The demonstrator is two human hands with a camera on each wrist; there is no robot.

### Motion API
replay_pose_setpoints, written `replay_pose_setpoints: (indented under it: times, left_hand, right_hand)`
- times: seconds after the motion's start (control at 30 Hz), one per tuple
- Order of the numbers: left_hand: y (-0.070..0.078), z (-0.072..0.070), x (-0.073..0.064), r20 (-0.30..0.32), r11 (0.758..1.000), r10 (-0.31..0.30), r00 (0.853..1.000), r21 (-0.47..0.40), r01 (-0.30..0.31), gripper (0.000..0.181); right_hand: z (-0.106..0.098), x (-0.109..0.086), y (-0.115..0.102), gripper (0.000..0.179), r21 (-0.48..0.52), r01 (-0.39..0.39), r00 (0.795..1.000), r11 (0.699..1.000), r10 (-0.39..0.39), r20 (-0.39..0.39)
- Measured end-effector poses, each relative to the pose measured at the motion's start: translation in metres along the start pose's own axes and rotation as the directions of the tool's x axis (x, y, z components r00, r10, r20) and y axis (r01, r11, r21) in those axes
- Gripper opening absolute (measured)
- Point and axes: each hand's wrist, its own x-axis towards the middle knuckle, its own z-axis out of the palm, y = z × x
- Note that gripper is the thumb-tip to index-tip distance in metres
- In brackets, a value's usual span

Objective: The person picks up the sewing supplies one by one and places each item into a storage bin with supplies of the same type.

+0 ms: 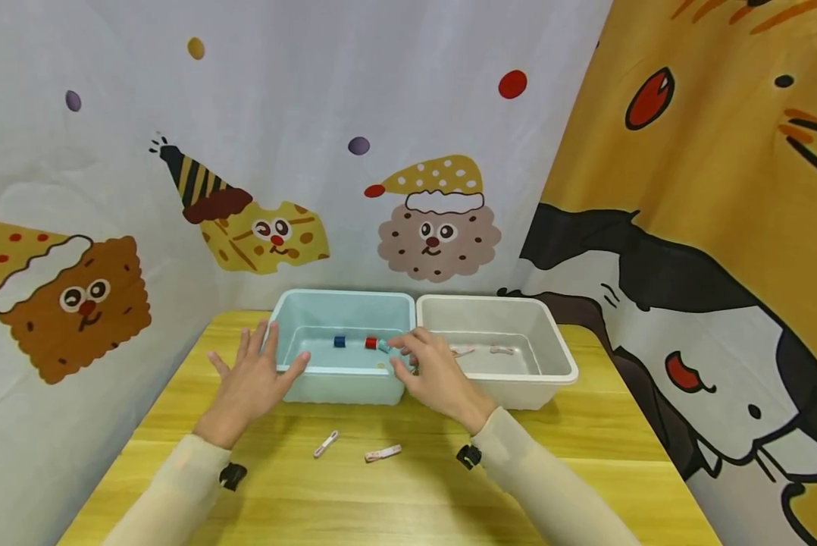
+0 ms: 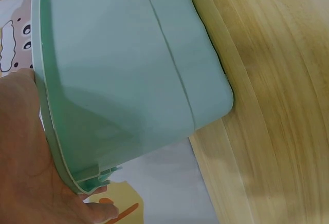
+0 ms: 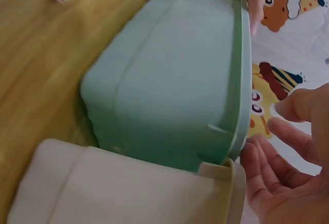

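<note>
Lying with its fingers fanned out, my left hand [image 1: 245, 387] is over the near left corner of the light blue bin [image 1: 343, 371], grasping nothing; how firmly it touches the rim I cannot tell. My right hand [image 1: 439, 371] hangs over the bin's near right corner, fingers loosely bent, thumb apart from them, and I see nothing gripped in it

The bin sits between my two hands: pale blue in my head view, mint green seen from the wrists, with smooth walls, rounded corners, a thick projecting rim and a seam-like line running along its side. On its floor, between my hands, lie a small dark blue piece [image 1: 339, 342] and a bright red piece [image 1: 370, 343], and a teal piece [image 1: 383, 346] just beside my right fingertips

Right beside it, to the right of and under my right hand, stands an off-white bin [image 1: 521, 378] of similar shape, with small pinkish strips [image 1: 502, 350] inside. Nearer to me than my hands, two pale patterned bands [image 1: 383, 453] lie apart on the yellow wooden table [image 1: 354, 500]
</note>
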Motion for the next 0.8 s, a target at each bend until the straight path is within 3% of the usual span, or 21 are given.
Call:
replay_pose_setpoints:
  times: [0.23,0.4,0.8]
  left_hand:
    - [-0.001,0.000,0.000,0.001,1.000,-0.008,1.000,0.003,0.008,0.111]
    - [-0.002,0.001,0.001,-0.004,1.000,-0.002,1.000,0.006,0.002,0.111]
    - [-0.003,0.000,0.001,-0.011,1.000,-0.008,1.000,-0.002,0.008,0.111]
  right_hand:
    - [0.009,-0.021,-0.008,0.026,0.047,0.122,0.992,0.991,-0.120,-0.048]
    - [0.017,-0.035,-0.011,0.028,0.016,0.203,0.979,0.979,-0.202,-0.037]
    - [0.032,-0.054,-0.008,0.027,-0.007,0.172,0.979,0.985,-0.171,0.110]
